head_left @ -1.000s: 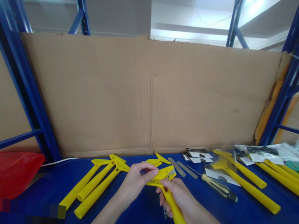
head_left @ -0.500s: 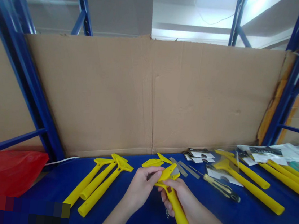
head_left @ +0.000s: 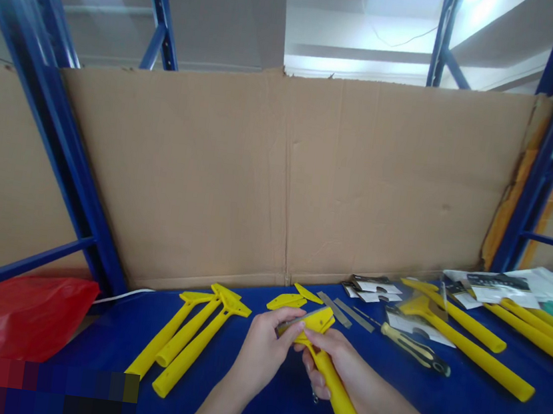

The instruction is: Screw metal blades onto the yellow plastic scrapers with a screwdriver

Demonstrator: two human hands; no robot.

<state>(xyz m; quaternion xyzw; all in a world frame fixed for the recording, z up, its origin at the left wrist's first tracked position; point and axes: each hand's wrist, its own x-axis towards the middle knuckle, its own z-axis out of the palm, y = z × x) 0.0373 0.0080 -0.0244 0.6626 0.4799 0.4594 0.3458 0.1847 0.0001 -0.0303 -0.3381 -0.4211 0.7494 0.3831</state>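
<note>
A long-handled yellow scraper (head_left: 341, 396) lies at a slant in front of me, its handle running down out of view. My right hand (head_left: 332, 365) is closed around its neck, the thumb on the base of the head. With thumb and fingers my left hand (head_left: 267, 340) pinches the left end of the scraper head, where a yellow cover plate (head_left: 318, 319) lies over it. A blade edge shows along the head's upper side. Beneath my right hand a small metal piece (head_left: 315, 396) peeks out; its kind is unclear. My fingers hide part of the head.
Several yellow scrapers (head_left: 198, 352) lie left. Loose cover plates (head_left: 288, 301), metal blades (head_left: 354, 314) and a screwdriver (head_left: 415, 349) lie beyond my hands. More scrapers (head_left: 475, 352) and packaging cards (head_left: 372, 287) are right. Cardboard (head_left: 209, 178) backs the blue table; a red bag (head_left: 15, 323) sits left.
The cover plate has turned from a slant into line with the scraper head. The blade corner that stuck out on the right is now covered. The view has shifted slightly.
</note>
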